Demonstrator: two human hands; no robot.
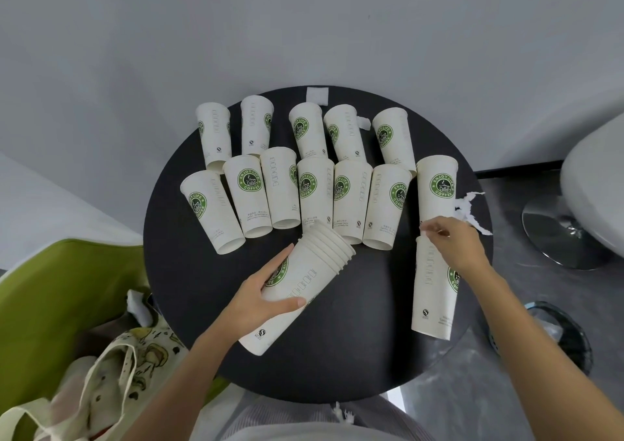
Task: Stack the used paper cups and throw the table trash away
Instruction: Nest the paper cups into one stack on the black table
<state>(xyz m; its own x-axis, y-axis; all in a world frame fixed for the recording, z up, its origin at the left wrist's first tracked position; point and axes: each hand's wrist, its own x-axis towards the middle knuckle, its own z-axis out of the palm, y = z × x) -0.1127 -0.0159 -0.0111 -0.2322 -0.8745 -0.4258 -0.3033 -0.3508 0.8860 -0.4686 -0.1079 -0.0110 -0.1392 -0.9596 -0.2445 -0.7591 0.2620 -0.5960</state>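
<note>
Several white paper cups with green coffee logos stand on a round black table (354,349). My left hand (263,297) grips a tilted stack of nested cups (304,281), rims pointing up and away. My right hand (454,243) pinches the rim of a single upright cup (434,292) at the table's right side. Another lone cup (437,187) stands just behind that hand. Crumpled white paper (471,212) lies at the right edge, and two small paper scraps, one (317,95) and another (364,123), lie at the far side.
A black mesh waste bin (557,336) stands on the floor right of the table. A green chair (64,292) with a printed tote bag (111,373) is at the left. A white chair on a chrome base (567,231) is at the right.
</note>
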